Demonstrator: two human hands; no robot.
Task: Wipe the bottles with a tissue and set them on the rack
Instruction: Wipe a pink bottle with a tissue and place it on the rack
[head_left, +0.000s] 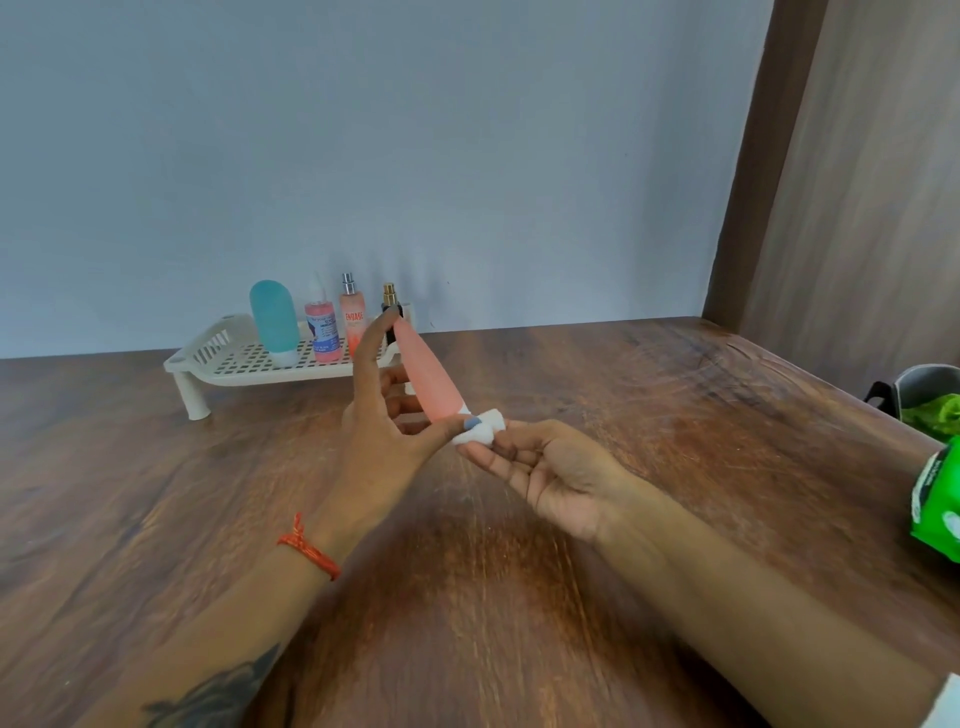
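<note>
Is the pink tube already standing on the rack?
No, the left hand holds the pink tube above the table, in front of the rack.

Left hand (384, 415) raised, index finger and thumb extended, pinching an item lengthwise; orange thread around its wrist, tattoo on the forearm. Right hand (545, 467) palm-up, fingers curled, pinching a wad.

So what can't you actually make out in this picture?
- Dark bottle on the rack, head view: mostly hidden behind the left hand and the pink tube.
- Labels on the two pink spray bottles: small print too tiny to read.
- Green packet and grey container: cut off by the right edge.
- Tissue: partly covered by the right hand; how it is folded is unclear.
</note>
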